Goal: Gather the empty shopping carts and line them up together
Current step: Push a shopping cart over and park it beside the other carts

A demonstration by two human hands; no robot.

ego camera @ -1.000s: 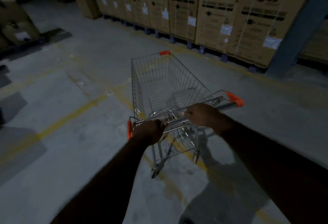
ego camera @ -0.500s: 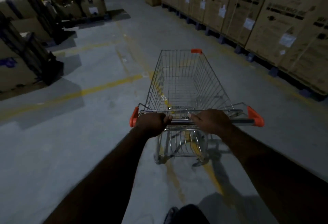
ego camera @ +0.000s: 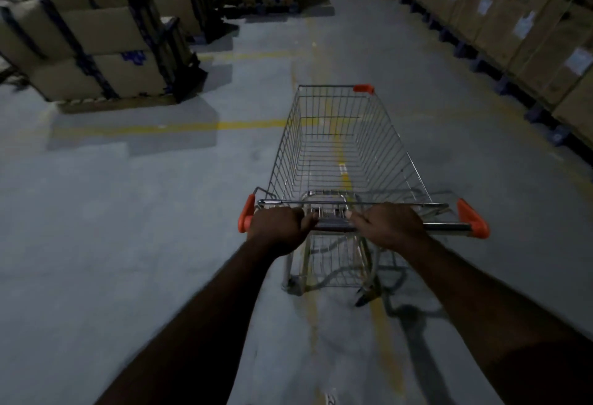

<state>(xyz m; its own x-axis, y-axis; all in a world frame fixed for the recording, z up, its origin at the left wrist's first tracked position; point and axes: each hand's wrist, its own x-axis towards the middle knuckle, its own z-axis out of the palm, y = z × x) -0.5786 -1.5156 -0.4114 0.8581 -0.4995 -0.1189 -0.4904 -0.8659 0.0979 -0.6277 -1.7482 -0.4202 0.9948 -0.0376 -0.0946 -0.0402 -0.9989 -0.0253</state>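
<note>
One cart [ego camera: 333, 106], two hands [ego camera: 277, 228] [ego camera: 390, 226].

The fingers of the left hand [ego camera: 277, 228] and right hand [ego camera: 389, 226] curl out of sight round the handle [ego camera: 333, 227] of the cart [ego camera: 324, 161]; its front wheels are hidden beneath it. The boxes [ego camera: 542, 42] on the right — cut off by the edge — carry labels [ego camera: 523, 24] too blurred to read.

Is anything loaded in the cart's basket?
No, the shopping cart is bare wire with only the floor showing through.

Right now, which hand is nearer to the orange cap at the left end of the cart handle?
Left. The left hand grips the handle just beside the orange cap; the right hand grips it past the middle.
</note>
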